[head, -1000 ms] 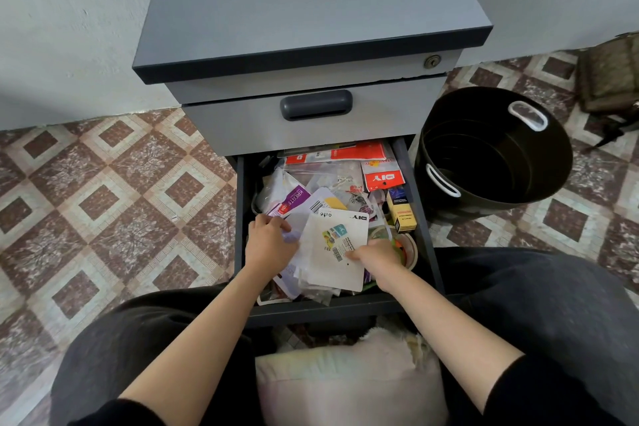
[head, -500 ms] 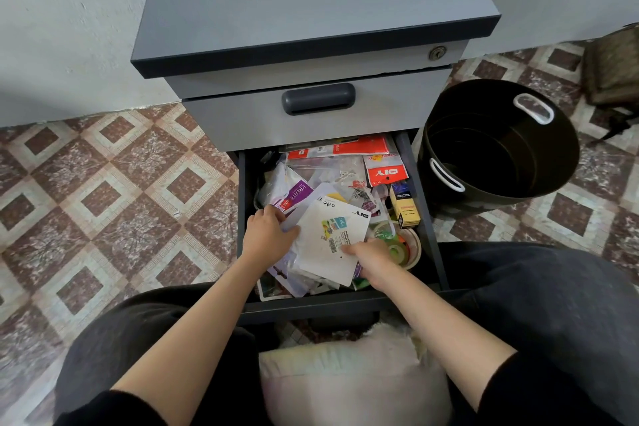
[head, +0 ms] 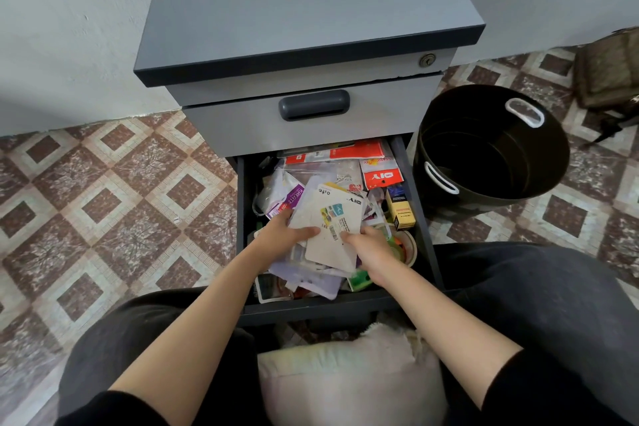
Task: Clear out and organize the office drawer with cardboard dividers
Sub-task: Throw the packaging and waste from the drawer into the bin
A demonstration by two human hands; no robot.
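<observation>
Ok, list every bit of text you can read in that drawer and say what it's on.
"DIY", upside down to the camera: red card at the back right.
"DIY", upside down: white card on top of the pile.
"KREAT…", the rest unclear: purple packet.
Too small or blurred to read: the white card's barcode label and the yellow box.
</observation>
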